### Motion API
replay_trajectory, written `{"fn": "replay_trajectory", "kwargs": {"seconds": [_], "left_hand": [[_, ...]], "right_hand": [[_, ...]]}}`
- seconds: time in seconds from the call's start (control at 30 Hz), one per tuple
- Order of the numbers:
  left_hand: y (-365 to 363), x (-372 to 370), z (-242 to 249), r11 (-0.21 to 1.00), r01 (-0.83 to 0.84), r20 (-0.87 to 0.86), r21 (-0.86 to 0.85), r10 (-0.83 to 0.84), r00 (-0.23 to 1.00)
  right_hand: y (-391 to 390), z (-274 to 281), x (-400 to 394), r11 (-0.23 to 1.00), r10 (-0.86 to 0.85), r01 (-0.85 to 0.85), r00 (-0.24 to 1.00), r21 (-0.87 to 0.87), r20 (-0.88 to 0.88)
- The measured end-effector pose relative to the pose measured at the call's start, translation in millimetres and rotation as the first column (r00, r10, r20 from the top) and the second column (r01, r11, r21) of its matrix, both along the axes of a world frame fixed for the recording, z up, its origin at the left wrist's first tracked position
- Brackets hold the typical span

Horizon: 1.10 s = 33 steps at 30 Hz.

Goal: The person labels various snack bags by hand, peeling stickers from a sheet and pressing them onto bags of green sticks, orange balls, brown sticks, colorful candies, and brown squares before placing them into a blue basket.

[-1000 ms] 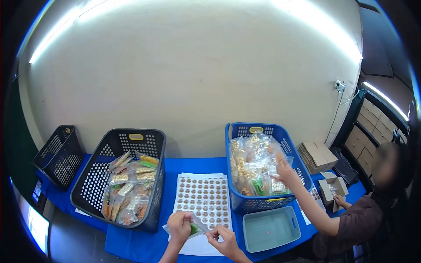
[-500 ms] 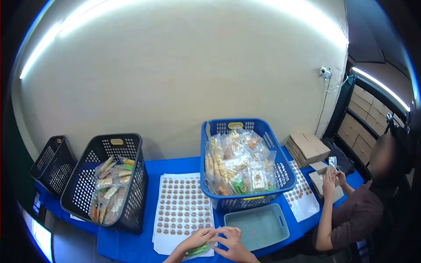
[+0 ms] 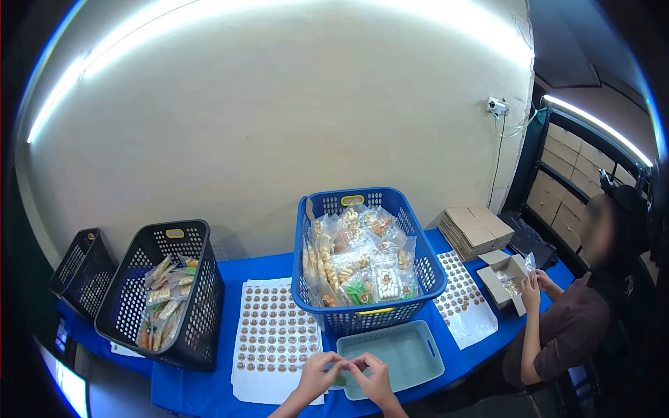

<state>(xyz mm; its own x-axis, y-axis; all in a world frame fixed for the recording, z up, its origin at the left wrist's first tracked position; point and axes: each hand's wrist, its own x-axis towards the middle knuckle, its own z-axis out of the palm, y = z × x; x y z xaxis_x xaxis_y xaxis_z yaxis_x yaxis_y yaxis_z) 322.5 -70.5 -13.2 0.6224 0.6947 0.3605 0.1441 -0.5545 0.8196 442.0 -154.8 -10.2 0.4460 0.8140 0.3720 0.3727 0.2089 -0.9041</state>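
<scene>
My left hand [image 3: 319,376] and my right hand [image 3: 370,376] meet at the fingertips over the front of the table, between the sticker sheet [image 3: 275,334] and the grey-green tray [image 3: 394,355]. The fingers of both are pinched together; whatever lies between the tips is too small to name. A bit of a green packet [image 3: 339,380] shows just under my hands, mostly covered by them. Behind the tray stands a blue basket [image 3: 369,320] full of clear snack bags.
A black basket [image 3: 205,306] with snack bags stands left, another black basket [image 3: 87,279] beyond it. At right are a second sticker sheet [image 3: 465,306], flat cardboard [image 3: 477,230], an open carton [image 3: 496,287] and a co-worker [image 3: 568,327] holding a small clear bag.
My fingers have gone from spread over the green packet to pinched tip to tip. The view has shifted. The co-worker's hands are lower, and the carton's inside now shows.
</scene>
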Motion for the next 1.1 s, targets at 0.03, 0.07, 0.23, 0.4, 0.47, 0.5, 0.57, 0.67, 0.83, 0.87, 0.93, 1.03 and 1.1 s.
{"fn": "replay_trajectory", "kwargs": {"seconds": [0.03, 0.07, 0.23, 0.4, 0.47, 0.5, 0.57, 0.67, 0.83, 0.87, 0.93, 1.03, 1.1], "left_hand": [[2.0, 3.3, 1.5, 0.997, -0.048, 0.007, 0.053, 0.048, 0.999], [5.0, 7.6, 4.3, 0.989, -0.100, 0.017, 0.106, 0.098, 0.995], [22.0, 15.0, 20.6, 0.952, -0.223, 0.146, 0.212, 0.195, 0.970], [36.3, 8.1, 29.5, 0.868, -0.459, 0.284, 0.188, 0.399, 0.872], [44.7, 1.3, 25.5, 0.828, -0.526, 0.327, 0.193, 0.451, 0.830], [42.2, 0.7, 34.6, 0.792, -0.553, 0.335, 0.257, 0.464, 0.820], [49.8, -0.2, 23.8, 0.808, -0.587, 0.394, 0.047, 0.525, 0.755], [64.8, -13.5, 50.0, 0.808, -0.450, 0.550, -0.381, 0.589, 0.592], [82.5, -21.7, 47.6, 0.797, 0.399, 0.867, -0.454, 0.293, 0.402], [81.3, -19.9, 43.7, 0.689, 0.617, 0.921, -0.379, 0.213, 0.326], [71.0, -7.5, 41.4, 0.385, 0.865, 0.939, -0.322, 0.248, 0.239], [55.5, 7.8, 35.4, 0.100, 0.948, 0.931, -0.302, 0.247, 0.270], [55.1, 17.2, -5.6, 0.108, 0.963, 0.965, -0.247, 0.113, 0.235]], "right_hand": [[3.9, -1.0, -1.3, 1.000, -0.019, 0.019, 1.000, 0.014, -0.016], [8.4, -1.7, -1.9, 0.999, -0.034, 0.035, 0.999, 0.029, -0.030], [24.9, 16.8, -8.3, 0.991, -0.075, 0.079, 0.996, 0.109, -0.041], [24.2, 17.6, -12.5, 0.996, 0.060, -0.059, 0.998, 0.066, 0.001], [25.4, 16.7, -16.8, 0.988, 0.139, -0.135, 0.989, 0.073, -0.048], [26.9, 13.9, -16.8, 0.981, 0.183, -0.179, 0.982, 0.079, -0.047], [23.9, 13.5, -15.0, 0.972, 0.226, -0.222, 0.973, 0.072, -0.050], [15.1, 13.9, -7.1, 0.966, 0.260, -0.255, 0.954, 0.051, -0.150], [16.0, -22.6, 6.4, 0.962, 0.234, -0.273, 0.812, 0.008, -0.535], [17.2, -20.7, 6.8, 0.960, 0.240, -0.279, 0.770, 0.027, -0.591], [20.0, -24.4, 1.9, 0.924, 0.314, -0.381, 0.718, 0.027, -0.621], [13.8, -30.2, -4.1, 0.803, 0.412, -0.595, 0.520, 0.028, -0.748], [8.5, -40.2, 4.5, 0.782, 0.454, -0.622, 0.519, 0.045, -0.725]]}}
